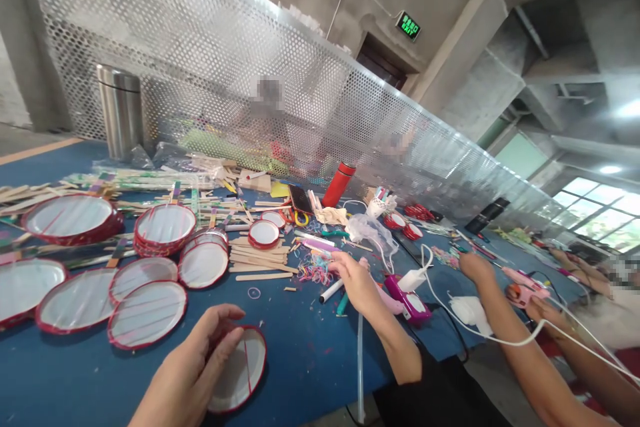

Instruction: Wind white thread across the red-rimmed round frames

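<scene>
At the table's near edge lies a round white disc with a red rim (245,370), pink lines running across its face. My left hand (197,357) is closed on its upper left edge, thumb over the face. My right hand (357,283) is wrapped round a pink hot glue gun (387,297), mostly hidden by the palm; a clear glue stick (360,360) shows below the wrist. Just beyond that hand are a pile of small coloured rubber bands (315,269) and a white marker (331,291).
More red-rimmed discs (147,315) lie at left, some stacked. Wooden sticks (260,257), a red flask (339,184) and a steel flask (120,113) stand farther back. A magenta power strip (407,300) with white cords sits right. A co-worker's hand (475,270) is beyond.
</scene>
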`<action>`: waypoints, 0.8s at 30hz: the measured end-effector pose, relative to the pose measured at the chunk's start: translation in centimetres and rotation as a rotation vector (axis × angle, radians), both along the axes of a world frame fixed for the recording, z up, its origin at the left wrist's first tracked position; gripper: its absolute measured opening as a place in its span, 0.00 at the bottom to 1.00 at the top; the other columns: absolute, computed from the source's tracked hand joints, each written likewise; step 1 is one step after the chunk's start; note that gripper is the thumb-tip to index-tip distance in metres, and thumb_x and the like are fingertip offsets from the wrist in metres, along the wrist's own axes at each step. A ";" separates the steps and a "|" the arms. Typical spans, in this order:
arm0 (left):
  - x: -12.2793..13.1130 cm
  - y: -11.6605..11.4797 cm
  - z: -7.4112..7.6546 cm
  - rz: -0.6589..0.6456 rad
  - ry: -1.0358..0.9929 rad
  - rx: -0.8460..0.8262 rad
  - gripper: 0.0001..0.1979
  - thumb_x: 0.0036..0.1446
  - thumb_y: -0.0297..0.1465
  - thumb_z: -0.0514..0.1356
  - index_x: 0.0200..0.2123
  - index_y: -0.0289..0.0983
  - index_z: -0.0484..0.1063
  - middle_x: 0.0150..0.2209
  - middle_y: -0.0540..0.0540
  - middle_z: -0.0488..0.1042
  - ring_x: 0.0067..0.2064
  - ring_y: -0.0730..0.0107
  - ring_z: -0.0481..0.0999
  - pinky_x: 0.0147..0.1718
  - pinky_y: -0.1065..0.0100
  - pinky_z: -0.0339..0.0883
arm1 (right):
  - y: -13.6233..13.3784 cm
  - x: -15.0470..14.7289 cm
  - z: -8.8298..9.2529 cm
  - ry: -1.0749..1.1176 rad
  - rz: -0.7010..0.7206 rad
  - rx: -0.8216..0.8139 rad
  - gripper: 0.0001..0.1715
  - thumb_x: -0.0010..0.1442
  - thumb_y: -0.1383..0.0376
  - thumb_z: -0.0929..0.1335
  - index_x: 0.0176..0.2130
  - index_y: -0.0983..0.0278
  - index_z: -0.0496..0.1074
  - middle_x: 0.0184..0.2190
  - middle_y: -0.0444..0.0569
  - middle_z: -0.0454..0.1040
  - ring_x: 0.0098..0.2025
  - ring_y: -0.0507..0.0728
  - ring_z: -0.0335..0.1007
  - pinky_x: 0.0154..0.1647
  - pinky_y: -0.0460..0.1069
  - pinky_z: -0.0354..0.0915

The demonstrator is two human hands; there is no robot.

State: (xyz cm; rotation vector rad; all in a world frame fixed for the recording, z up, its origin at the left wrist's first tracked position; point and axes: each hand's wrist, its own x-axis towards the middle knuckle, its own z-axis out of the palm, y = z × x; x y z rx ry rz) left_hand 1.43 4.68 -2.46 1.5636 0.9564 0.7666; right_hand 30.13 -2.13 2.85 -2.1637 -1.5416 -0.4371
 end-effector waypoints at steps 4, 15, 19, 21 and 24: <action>-0.1 0.1 -0.2 -0.059 -0.040 -0.054 0.19 0.43 0.45 0.64 0.38 0.44 0.72 0.32 0.49 0.80 0.33 0.62 0.79 0.29 0.72 0.72 | -0.1 0.3 0.4 -0.024 0.003 -0.017 0.18 0.62 0.68 0.57 0.41 0.52 0.71 0.30 0.48 0.78 0.36 0.58 0.74 0.35 0.50 0.64; -0.2 0.0 -0.5 -0.133 0.019 -0.062 0.17 0.47 0.46 0.62 0.39 0.45 0.73 0.33 0.51 0.80 0.33 0.62 0.79 0.30 0.73 0.72 | -0.3 -0.1 0.8 -0.133 0.029 -0.110 0.10 0.55 0.68 0.64 0.30 0.54 0.72 0.30 0.48 0.76 0.35 0.58 0.71 0.35 0.51 0.63; -0.2 0.1 -0.1 -0.182 0.032 -0.008 0.13 0.49 0.45 0.60 0.35 0.45 0.74 0.32 0.52 0.80 0.33 0.64 0.78 0.30 0.74 0.70 | 0.1 -0.6 0.4 -0.148 0.038 -0.125 0.10 0.55 0.68 0.65 0.29 0.54 0.72 0.31 0.48 0.74 0.36 0.58 0.70 0.39 0.52 0.62; -0.2 0.0 0.4 -0.180 0.037 0.023 0.11 0.48 0.43 0.61 0.32 0.45 0.75 0.30 0.52 0.80 0.31 0.64 0.78 0.29 0.74 0.69 | 0.2 -0.7 0.2 -0.139 0.030 -0.120 0.11 0.56 0.68 0.64 0.28 0.54 0.72 0.30 0.49 0.74 0.37 0.57 0.69 0.39 0.52 0.61; -0.2 -0.2 1.4 -0.150 0.050 0.053 0.08 0.47 0.38 0.62 0.32 0.44 0.76 0.31 0.52 0.80 0.33 0.64 0.78 0.31 0.74 0.68 | 0.2 -0.6 0.1 -0.091 0.024 -0.102 0.11 0.58 0.68 0.62 0.27 0.57 0.70 0.30 0.49 0.73 0.36 0.57 0.68 0.39 0.51 0.61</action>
